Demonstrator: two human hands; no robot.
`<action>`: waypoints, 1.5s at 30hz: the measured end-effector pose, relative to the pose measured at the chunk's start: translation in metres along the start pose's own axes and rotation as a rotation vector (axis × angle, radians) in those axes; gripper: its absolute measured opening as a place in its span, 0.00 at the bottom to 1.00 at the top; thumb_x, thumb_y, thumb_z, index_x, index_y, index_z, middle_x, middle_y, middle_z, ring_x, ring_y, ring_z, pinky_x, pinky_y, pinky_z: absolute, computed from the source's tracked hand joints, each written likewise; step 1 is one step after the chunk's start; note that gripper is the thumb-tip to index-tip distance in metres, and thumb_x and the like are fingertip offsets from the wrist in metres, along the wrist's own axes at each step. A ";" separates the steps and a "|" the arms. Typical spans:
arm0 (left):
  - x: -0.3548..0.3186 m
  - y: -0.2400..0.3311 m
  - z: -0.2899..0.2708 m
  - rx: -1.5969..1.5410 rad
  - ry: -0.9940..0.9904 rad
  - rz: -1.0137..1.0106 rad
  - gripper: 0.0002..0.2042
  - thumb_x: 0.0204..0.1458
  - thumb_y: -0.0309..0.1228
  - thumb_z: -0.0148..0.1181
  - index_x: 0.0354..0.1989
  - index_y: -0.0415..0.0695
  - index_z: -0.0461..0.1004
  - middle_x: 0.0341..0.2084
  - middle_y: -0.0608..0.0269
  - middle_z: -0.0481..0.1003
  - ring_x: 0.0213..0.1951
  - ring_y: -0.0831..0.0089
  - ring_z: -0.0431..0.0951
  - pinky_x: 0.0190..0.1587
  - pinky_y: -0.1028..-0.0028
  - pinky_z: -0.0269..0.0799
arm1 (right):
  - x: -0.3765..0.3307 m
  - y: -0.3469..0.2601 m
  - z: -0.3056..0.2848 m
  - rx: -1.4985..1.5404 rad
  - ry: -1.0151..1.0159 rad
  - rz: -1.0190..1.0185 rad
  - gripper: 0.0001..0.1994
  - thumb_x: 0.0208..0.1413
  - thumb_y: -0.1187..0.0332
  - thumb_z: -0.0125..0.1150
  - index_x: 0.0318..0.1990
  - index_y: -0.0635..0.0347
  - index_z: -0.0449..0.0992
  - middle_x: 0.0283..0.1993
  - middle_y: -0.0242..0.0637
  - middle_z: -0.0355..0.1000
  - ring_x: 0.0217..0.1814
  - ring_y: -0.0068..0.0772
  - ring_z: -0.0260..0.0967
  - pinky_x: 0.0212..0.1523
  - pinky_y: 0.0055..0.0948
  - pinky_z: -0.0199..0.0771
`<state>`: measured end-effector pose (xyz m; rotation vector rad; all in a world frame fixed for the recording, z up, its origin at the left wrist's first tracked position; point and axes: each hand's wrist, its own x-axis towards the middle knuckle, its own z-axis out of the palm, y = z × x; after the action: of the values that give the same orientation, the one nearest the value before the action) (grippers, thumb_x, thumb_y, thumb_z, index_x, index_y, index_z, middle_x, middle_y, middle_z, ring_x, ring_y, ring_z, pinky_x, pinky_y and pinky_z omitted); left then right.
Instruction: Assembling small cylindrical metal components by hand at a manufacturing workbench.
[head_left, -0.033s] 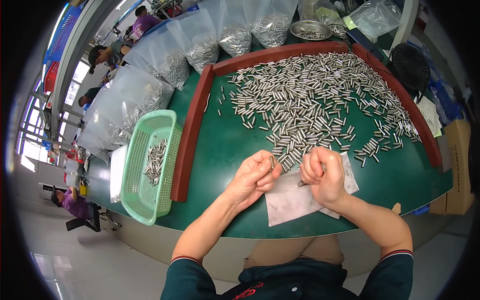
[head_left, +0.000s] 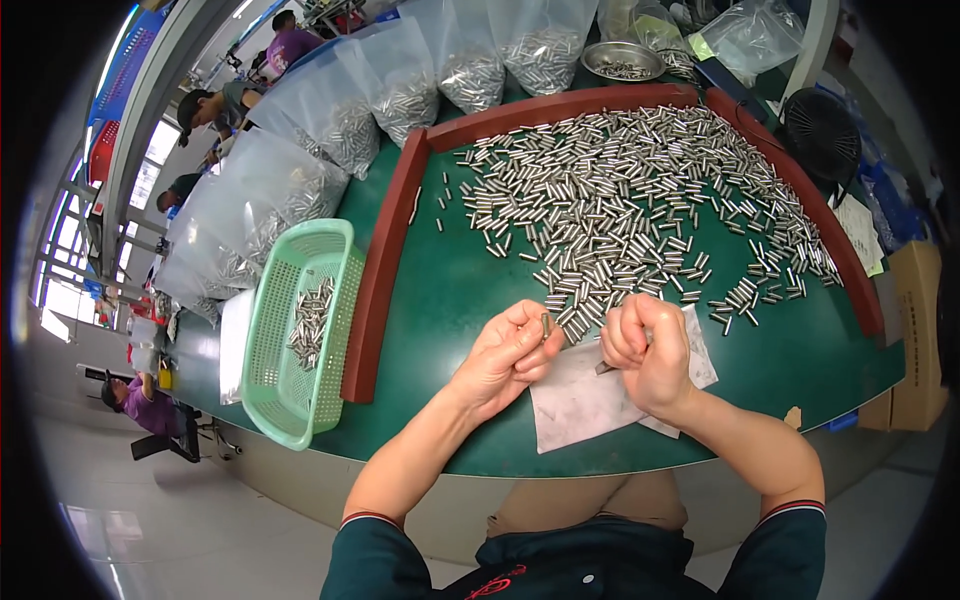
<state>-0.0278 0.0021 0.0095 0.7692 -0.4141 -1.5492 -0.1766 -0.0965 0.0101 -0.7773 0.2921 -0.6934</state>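
Note:
Between the thumb and forefinger of my left hand (head_left: 508, 355) is a small metal pin (head_left: 546, 325), its end pointing up. My right hand (head_left: 648, 350) is closed in a fist beside it, a short gap away. A grey tip (head_left: 603, 368) pokes out under its fingers; the rest is hidden in the fist. Both hands hover at a stained white cloth (head_left: 570, 405) on the green table (head_left: 440, 310). Just beyond them spreads a large heap of shiny metal pins (head_left: 610, 200).
Red rails (head_left: 375, 290) border the heap. Left of them stands a green basket (head_left: 345, 350) with some pins inside. Several clear bags of pins (head_left: 405, 100) line the far edge, near a metal bowl (head_left: 622, 50). A black fan (head_left: 820, 135) is at right. Co-workers sit at far left.

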 end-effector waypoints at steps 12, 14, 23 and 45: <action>0.002 -0.012 0.005 0.553 0.279 0.104 0.07 0.50 0.24 0.53 0.37 0.39 0.72 0.26 0.64 0.72 0.18 0.88 0.56 0.21 0.86 0.51 | 0.001 0.001 -0.002 0.014 0.008 0.017 0.19 0.55 0.64 0.37 0.12 0.57 0.53 0.09 0.28 0.47 0.12 0.18 0.39 0.14 0.21 0.41; 0.003 -0.014 0.003 0.715 0.247 0.240 0.06 0.49 0.23 0.54 0.36 0.39 0.72 0.26 0.64 0.73 0.19 0.88 0.58 0.21 0.85 0.53 | 0.001 0.002 -0.003 0.017 0.007 0.020 0.19 0.55 0.64 0.37 0.12 0.57 0.53 0.09 0.28 0.47 0.12 0.18 0.39 0.14 0.21 0.41; -0.001 0.015 -0.002 0.026 0.174 0.198 0.11 0.51 0.35 0.43 0.27 0.40 0.65 0.18 0.62 0.60 0.19 0.80 0.55 0.19 0.82 0.49 | 0.001 0.002 -0.004 0.022 0.009 0.032 0.19 0.55 0.64 0.37 0.12 0.57 0.53 0.10 0.28 0.48 0.12 0.18 0.39 0.14 0.21 0.41; 0.001 0.017 -0.015 0.308 0.104 0.033 0.05 0.52 0.29 0.52 0.30 0.41 0.67 0.24 0.63 0.69 0.16 0.86 0.52 0.19 0.87 0.50 | 0.003 0.002 -0.007 0.072 0.027 0.053 0.18 0.55 0.64 0.35 0.13 0.57 0.52 0.10 0.28 0.48 0.12 0.17 0.38 0.14 0.20 0.40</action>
<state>-0.0052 0.0011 0.0101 1.0706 -0.5942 -1.4242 -0.1768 -0.1016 0.0044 -0.6896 0.3099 -0.6620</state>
